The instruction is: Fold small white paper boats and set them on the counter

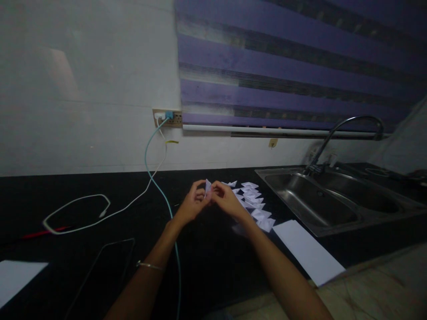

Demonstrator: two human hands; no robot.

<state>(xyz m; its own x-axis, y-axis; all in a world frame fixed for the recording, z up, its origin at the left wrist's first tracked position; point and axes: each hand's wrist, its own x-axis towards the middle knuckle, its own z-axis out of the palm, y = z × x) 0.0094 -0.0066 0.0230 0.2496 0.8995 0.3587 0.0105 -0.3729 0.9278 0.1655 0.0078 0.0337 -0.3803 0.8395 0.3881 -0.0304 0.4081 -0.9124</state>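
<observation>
Folded paper piece [208,186] is held up between the two hands, above the dark countertop [213,266] and short of the wall [83,133]. It is pinched by the fingertips of the left hand [194,199] and of the right hand [227,199], which are brought close together around it; one pointed edge is left showing above the fingers. The exact grip of each fingertip cannot be told at this size.

Room is left between the forearms, where only dark surface is seen. On the right, space is bounded by a cluster of folded white papers [253,202], partly hidden by the right hand, and by the metal sink [310,202] beyond. Nearer, a stack of white paper [308,253] is laid aslant, its near end reaching the counter's front edge. On the left, a teal cable [162,192] is crossed by the left forearm, and a white cable [128,206] is looped farther out, well apart from the hands.
</observation>
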